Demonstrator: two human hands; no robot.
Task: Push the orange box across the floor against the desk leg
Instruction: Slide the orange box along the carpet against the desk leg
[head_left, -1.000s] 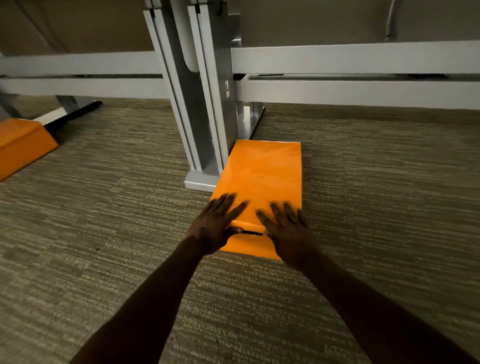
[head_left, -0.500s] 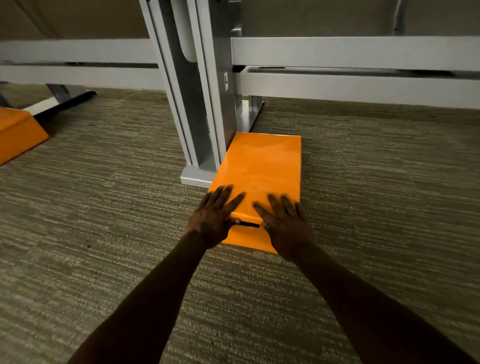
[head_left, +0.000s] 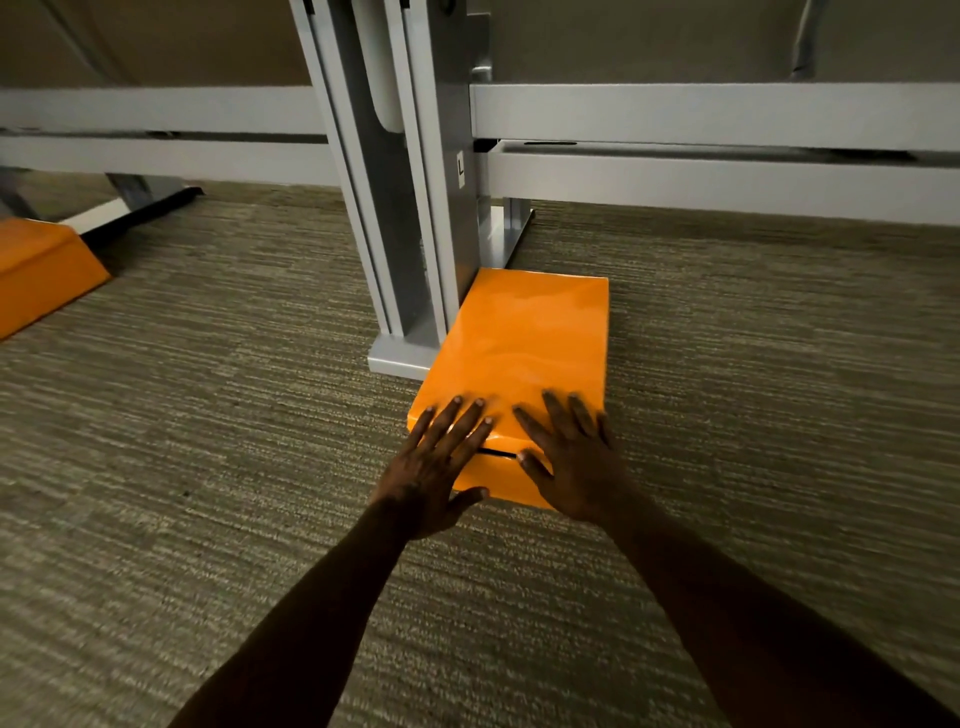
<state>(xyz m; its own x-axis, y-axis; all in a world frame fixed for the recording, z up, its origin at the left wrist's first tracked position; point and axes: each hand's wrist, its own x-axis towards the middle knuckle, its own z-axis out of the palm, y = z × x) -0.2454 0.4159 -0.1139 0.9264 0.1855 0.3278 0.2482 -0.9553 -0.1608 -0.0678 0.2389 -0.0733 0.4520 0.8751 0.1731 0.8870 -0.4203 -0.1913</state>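
Observation:
A glossy orange box (head_left: 524, 338) lies flat on the carpet, its long left side right beside the foot of the grey desk leg (head_left: 415, 218). My left hand (head_left: 434, 465) rests flat on the box's near left corner with fingers spread. My right hand (head_left: 574, 460) lies flat on the near right corner, fingers apart too. Both palms hang over the near end of the box, where a dark slot shows between them.
A second orange box (head_left: 41, 270) sits at the far left next to another desk foot (head_left: 130, 205). Grey crossbars (head_left: 727, 176) run low across the back. Striped grey-green carpet (head_left: 208, 467) covers the floor on both sides.
The box has slid a little further along the desk leg, away from me. Both hands stayed flat on its near end; their fingers are spread wider now.

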